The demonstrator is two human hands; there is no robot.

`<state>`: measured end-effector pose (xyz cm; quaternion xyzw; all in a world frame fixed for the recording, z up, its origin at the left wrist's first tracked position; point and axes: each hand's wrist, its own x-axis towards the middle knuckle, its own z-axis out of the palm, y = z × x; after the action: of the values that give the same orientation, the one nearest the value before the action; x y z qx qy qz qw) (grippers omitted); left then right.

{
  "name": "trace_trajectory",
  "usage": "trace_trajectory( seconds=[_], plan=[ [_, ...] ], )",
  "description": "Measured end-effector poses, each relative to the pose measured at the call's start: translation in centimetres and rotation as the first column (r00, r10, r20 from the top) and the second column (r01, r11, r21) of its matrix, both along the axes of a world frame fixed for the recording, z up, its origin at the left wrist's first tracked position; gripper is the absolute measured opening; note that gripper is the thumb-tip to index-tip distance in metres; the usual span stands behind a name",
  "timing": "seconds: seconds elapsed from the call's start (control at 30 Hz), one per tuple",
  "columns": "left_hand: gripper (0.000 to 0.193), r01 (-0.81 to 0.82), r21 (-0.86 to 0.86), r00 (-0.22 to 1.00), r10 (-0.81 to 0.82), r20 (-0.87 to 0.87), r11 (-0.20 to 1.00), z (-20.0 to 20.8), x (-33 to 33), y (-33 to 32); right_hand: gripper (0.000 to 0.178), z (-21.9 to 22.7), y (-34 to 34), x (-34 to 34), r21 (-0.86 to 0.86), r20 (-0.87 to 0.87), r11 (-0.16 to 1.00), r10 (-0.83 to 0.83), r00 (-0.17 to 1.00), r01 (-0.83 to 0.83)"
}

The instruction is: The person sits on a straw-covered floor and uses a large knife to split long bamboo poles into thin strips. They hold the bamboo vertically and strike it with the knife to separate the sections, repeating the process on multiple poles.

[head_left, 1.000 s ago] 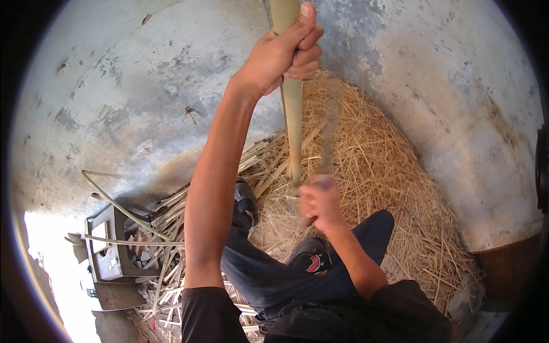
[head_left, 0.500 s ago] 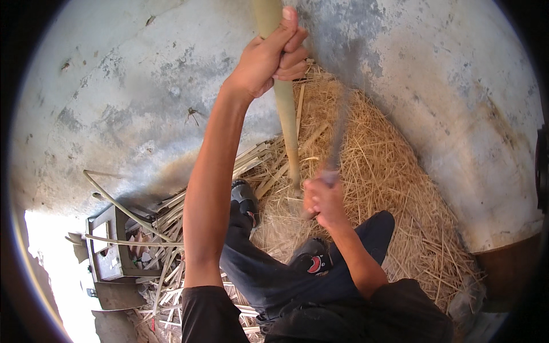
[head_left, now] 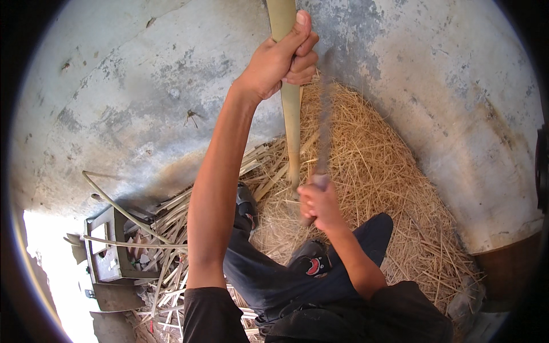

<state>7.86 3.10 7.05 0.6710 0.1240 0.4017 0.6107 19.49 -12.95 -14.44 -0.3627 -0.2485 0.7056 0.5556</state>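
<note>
My left hand (head_left: 281,62) is wrapped round a long pale-green pole, bamboo by its look (head_left: 291,117), with the thumb pointing up along it. The pole stands nearly upright, its narrower, tan lower end coming down among the straw-like shavings by my right hand. In my right hand (head_left: 321,204) is the handle of a long-bladed knife (head_left: 324,128). Its dark blade points up and away, just right of the pole, and is blurred by motion. Whether the blade touches the pole I cannot tell.
Straw-coloured shavings (head_left: 372,154) are heaped against the stained wall (head_left: 446,103). Split strips (head_left: 171,220) lie at the left, beside an open-sided box (head_left: 108,248) and a bent thin cane (head_left: 117,204). My shoes (head_left: 311,258) and dark-trousered legs are close below the knife.
My left hand and the pole's upper part have shifted slightly right and down. The knife blade has swung left, nearer the pole, and my right hand has moved a little left.
</note>
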Motion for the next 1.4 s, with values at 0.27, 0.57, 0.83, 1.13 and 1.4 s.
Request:
trace_trajectory(
  seconds=[0.27, 0.57, 0.83, 1.13, 1.4],
  plan=[
    [0.061, -0.1, 0.023, 0.995, 0.1, 0.007, 0.995, 0.1, -1.1, -0.3, 0.024, -3.2, 1.0, -0.9, -0.163, 0.019, 0.971, 0.178, 0.984, -0.173],
    [0.061, -0.147, -0.019, 0.989, 0.147, 0.014, 0.989, -0.4, -0.8, 0.7, 0.022, -3.3, 1.7, -2.2, -0.056, 0.086, 0.994, 0.095, 0.992, -0.09],
    [0.061, -0.087, 0.026, 0.996, 0.087, -0.001, 0.996, 0.0, -1.2, -0.7, 0.019, -23.4, -0.8, -1.0, -0.462, 0.23, 0.881, 0.229, 0.946, -0.101],
    [0.068, 0.047, 0.065, 0.999, -0.046, -0.009, 0.997, -0.2, -3.9, -1.0, 0.017, -23.6, -1.2, -0.1, -0.353, 0.261, 0.928, 0.218, 0.94, -0.117],
    [0.066, -0.214, 0.242, 0.977, 0.213, 0.031, 0.946, -2.7, -11.0, -8.1, 0.019, -26.8, -2.4, 0.3, -0.203, 0.574, 0.971, 0.224, 0.788, -0.128]
  ],
)
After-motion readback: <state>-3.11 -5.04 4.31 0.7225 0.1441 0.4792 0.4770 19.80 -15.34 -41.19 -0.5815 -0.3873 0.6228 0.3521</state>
